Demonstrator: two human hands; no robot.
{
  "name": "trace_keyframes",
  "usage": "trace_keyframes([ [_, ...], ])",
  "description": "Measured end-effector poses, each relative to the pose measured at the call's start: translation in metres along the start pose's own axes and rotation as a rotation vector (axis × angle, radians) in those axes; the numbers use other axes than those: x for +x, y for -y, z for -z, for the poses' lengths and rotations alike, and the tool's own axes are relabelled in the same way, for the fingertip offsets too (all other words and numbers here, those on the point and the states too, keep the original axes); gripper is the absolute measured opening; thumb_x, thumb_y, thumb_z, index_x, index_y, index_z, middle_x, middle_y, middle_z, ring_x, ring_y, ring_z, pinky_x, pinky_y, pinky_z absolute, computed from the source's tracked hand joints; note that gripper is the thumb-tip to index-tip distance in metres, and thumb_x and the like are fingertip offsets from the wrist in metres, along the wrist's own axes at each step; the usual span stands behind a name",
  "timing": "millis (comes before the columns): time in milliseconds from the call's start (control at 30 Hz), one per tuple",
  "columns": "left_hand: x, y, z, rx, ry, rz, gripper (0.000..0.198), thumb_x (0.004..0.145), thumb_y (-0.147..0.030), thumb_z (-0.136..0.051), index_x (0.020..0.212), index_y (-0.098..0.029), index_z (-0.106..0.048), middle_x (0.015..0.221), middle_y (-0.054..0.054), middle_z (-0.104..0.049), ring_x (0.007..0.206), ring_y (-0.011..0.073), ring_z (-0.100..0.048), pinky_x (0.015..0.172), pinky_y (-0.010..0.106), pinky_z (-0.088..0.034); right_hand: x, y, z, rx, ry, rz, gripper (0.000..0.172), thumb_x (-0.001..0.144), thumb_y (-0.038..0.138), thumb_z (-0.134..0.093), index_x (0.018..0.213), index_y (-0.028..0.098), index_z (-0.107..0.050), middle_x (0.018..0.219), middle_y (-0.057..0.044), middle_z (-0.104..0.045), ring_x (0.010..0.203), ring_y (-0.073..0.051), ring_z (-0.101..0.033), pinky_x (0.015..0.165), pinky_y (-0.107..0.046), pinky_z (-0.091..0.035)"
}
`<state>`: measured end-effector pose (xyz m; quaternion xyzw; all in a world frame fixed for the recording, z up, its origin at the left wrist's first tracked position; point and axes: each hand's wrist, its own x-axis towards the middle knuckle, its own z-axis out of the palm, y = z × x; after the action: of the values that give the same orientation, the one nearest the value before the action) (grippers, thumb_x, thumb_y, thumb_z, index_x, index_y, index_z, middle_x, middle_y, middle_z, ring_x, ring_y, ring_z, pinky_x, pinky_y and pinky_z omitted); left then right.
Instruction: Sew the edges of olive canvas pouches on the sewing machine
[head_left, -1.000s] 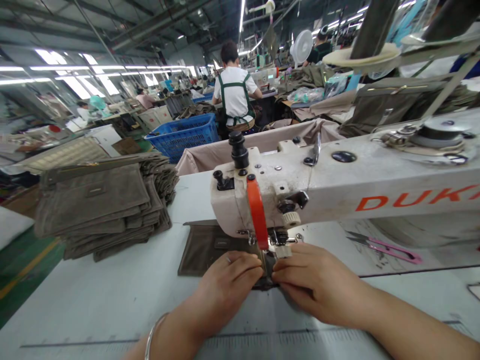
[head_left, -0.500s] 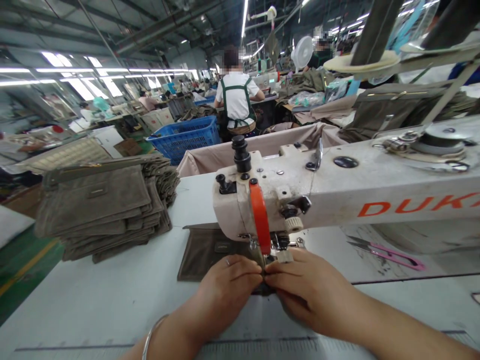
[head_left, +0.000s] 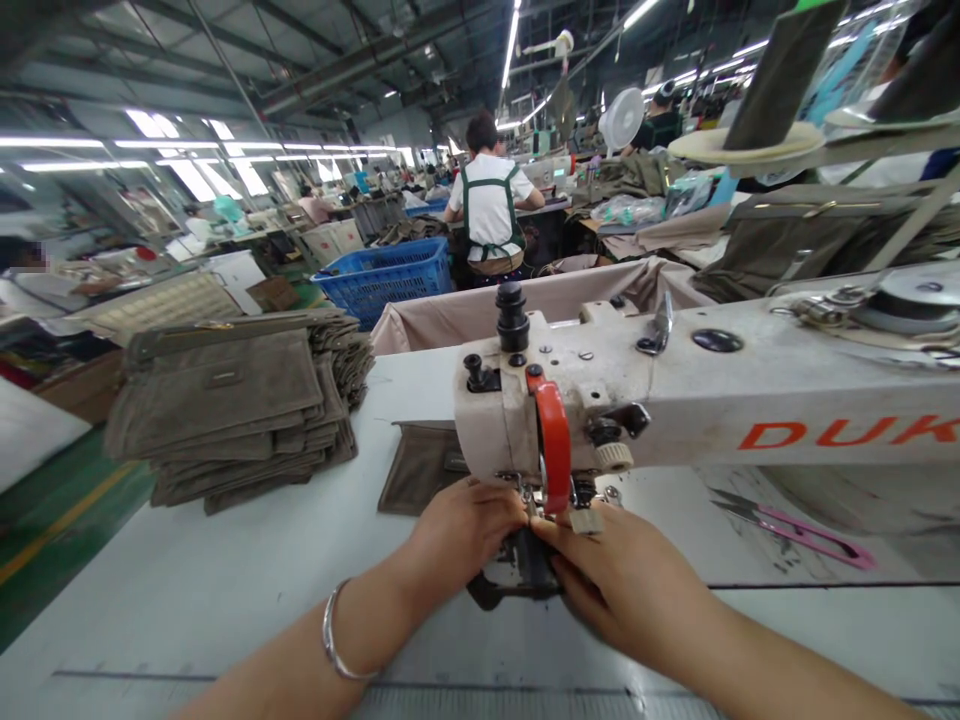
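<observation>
A white sewing machine [head_left: 675, 400] with a red guard [head_left: 553, 447] stands on the pale table [head_left: 225, 590]. Under its needle lies an olive fabric piece [head_left: 420, 470], reaching out to the left behind the head. My left hand [head_left: 461, 535] is closed, its fingers pinching the fabric just left of the presser foot. My right hand [head_left: 622, 575] is closed too, pressing the dark end of the fabric [head_left: 517, 580] just right of the foot. The two hands almost touch. The needle area is partly hidden by my fingers.
A stack of olive fabric pieces [head_left: 232, 410] sits at the left of the table. Pink thread snips [head_left: 802, 525] lie to the right under the machine arm. Behind are a blue basket [head_left: 390, 275], a fabric-lined bin [head_left: 540, 290] and a person in a green apron [head_left: 491, 205].
The fabric has fed backward under the foot, so less of it shows in front. Both hands moved up closer to the needle. The view shifted, putting everything further right.
</observation>
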<state>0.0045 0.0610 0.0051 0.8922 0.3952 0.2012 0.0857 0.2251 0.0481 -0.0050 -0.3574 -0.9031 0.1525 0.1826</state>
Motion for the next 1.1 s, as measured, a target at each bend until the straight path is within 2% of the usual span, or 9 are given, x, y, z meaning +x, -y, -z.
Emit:
trace_keyframes([
  [233, 0.003, 0.013, -0.008, 0.069, -0.056, 0.104, 0.016, 0.092, -0.02, -0.058, 0.089, -0.022, -0.074, 0.094, 0.002, -0.074, 0.091, 0.0208, -0.068, 0.082, 0.033, -0.055, 0.0, 0.001, 0.0, -0.049, -0.005, -0.011, 0.035, 0.089, 0.019, -0.044, 0.12, 0.018, -0.061, 0.107, -0.012, -0.065, 0.091, -0.029, -0.06, 0.079, -0.045, -0.051],
  [467, 0.004, 0.023, -0.014, 0.086, -0.071, 0.119, 0.016, 0.09, -0.021, -0.059, 0.09, -0.022, -0.075, 0.094, 0.005, -0.074, 0.095, 0.0232, -0.067, 0.085, 0.038, -0.056, -0.001, 0.0, 0.0, -0.038, -0.01, -0.006, 0.036, 0.089, 0.018, -0.044, 0.121, 0.02, -0.061, 0.106, -0.01, -0.065, 0.092, -0.027, -0.061, 0.079, -0.042, -0.05],
  [667, 0.005, 0.019, -0.011, 0.081, -0.067, 0.111, 0.018, 0.091, -0.02, -0.058, 0.099, -0.023, -0.074, 0.102, 0.003, -0.074, 0.099, 0.0232, -0.066, 0.087, 0.037, -0.055, 0.001, 0.0, 0.002, -0.027, -0.011, -0.01, 0.035, 0.089, 0.018, -0.046, 0.12, 0.02, -0.061, 0.106, -0.009, -0.065, 0.092, -0.027, -0.06, 0.079, -0.042, -0.05],
  [900, 0.007, 0.016, -0.009, 0.122, -0.029, 0.141, 0.014, 0.091, -0.02, -0.061, 0.094, -0.023, -0.074, 0.096, 0.002, -0.075, 0.097, 0.0219, -0.067, 0.085, 0.033, -0.054, 0.0, 0.0, 0.001, -0.012, -0.009, 0.002, 0.035, 0.089, 0.017, -0.046, 0.12, 0.019, -0.061, 0.108, -0.01, -0.064, 0.096, -0.027, -0.059, 0.084, -0.043, -0.049],
  [1000, 0.009, 0.01, -0.008, 0.158, 0.004, 0.174, 0.016, 0.091, -0.016, -0.058, 0.096, -0.02, -0.072, 0.098, 0.005, -0.073, 0.096, 0.0252, -0.066, 0.085, 0.037, -0.053, -0.002, 0.0, 0.002, -0.009, -0.017, -0.001, 0.034, 0.089, 0.018, -0.046, 0.119, 0.02, -0.063, 0.107, -0.01, -0.064, 0.096, -0.027, -0.059, 0.084, -0.043, -0.049],
  [1100, 0.01, -0.006, -0.002, 0.19, 0.062, 0.184, 0.025, 0.085, -0.005, -0.053, 0.101, -0.017, -0.069, 0.102, 0.01, -0.071, 0.099, 0.0284, -0.065, 0.087, 0.042, -0.051, -0.002, -0.001, 0.001, -0.003, -0.014, -0.012, 0.032, 0.089, 0.019, -0.047, 0.116, 0.022, -0.065, 0.103, -0.009, -0.064, 0.093, -0.027, -0.059, 0.081, -0.041, -0.05],
])
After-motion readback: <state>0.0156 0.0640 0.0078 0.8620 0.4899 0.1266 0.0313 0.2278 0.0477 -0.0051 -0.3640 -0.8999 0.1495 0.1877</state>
